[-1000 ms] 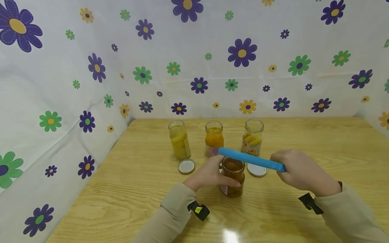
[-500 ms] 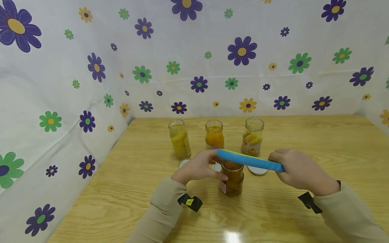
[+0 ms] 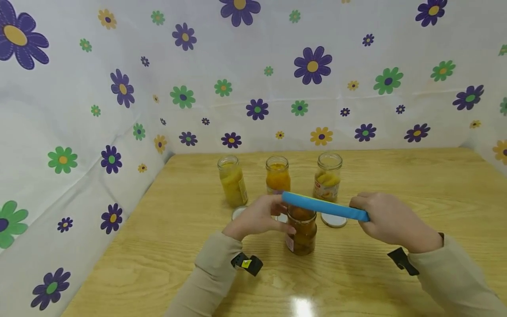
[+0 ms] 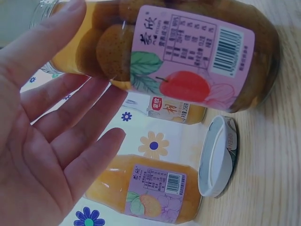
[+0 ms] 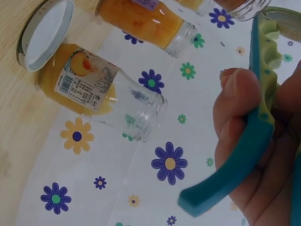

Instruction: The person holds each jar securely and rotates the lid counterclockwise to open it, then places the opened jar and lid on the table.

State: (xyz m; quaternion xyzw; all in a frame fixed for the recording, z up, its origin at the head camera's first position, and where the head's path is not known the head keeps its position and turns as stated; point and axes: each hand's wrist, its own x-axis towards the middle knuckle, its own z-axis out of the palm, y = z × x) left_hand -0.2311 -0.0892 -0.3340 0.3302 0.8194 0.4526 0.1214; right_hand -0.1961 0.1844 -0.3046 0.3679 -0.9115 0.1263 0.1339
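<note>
1. Four glass jars stand on the desk [image 3: 396, 176]; we work on the nearest jar [image 3: 302, 231], dark fruit in syrup, with no lid on.
2. We judge this jar heavy for its size, stiff, smooth-walled and breakable, and likely to spill if tipped. Its paper label looks to us like the best place to grip, round the belly rather than the neck.
3. Our left hand [image 3: 257, 218] lies against the jar's left side with fingers nearly straight and spread; the left wrist view shows only the fingertips [image 4: 66, 16] near the glass, with no closed grip.
4. Our right hand [image 3: 390, 220] is curled round one end of the blue jar opener [image 3: 325, 206], a long rubbery tool with a green ridged inner face. It looks light, a little flexible and grippy.
5. That tool's free end hovers over the jar's mouth, between both hands; whether it touches the rim we cannot tell.
6. Beyond the hands stand the three other jars [image 3: 278, 175], and loose lids [image 3: 334, 219] lie just behind the near jar.
</note>
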